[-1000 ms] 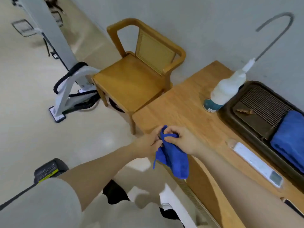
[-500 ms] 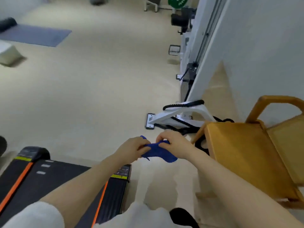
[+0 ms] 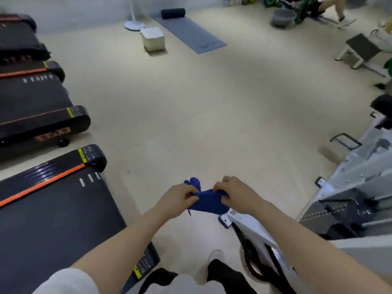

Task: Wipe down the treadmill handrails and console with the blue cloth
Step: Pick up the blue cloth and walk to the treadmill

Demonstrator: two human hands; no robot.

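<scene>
A blue cloth [image 3: 206, 201] is bunched between both hands at chest height, in the lower middle of the head view. My left hand [image 3: 177, 199] pinches its left end and my right hand [image 3: 234, 194] grips its right end. The nearest treadmill [image 3: 53, 209], black with an orange stripe, lies low at the left; only its belt and rear end show. Its handrails and console are out of view.
Two more treadmills [image 3: 36, 107] line the left edge. A white rowing-type machine [image 3: 261, 236] and a weight rack [image 3: 350, 200] stand at the right. Far off lie a grey mat [image 3: 191, 32], a white box [image 3: 153, 39], a step bench [image 3: 360, 52] and a person's legs [image 3: 331, 7].
The view has swung left, away from the wooden table and chair, to the open gym floor and treadmills. Both hands have kept hold of the blue cloth throughout.
</scene>
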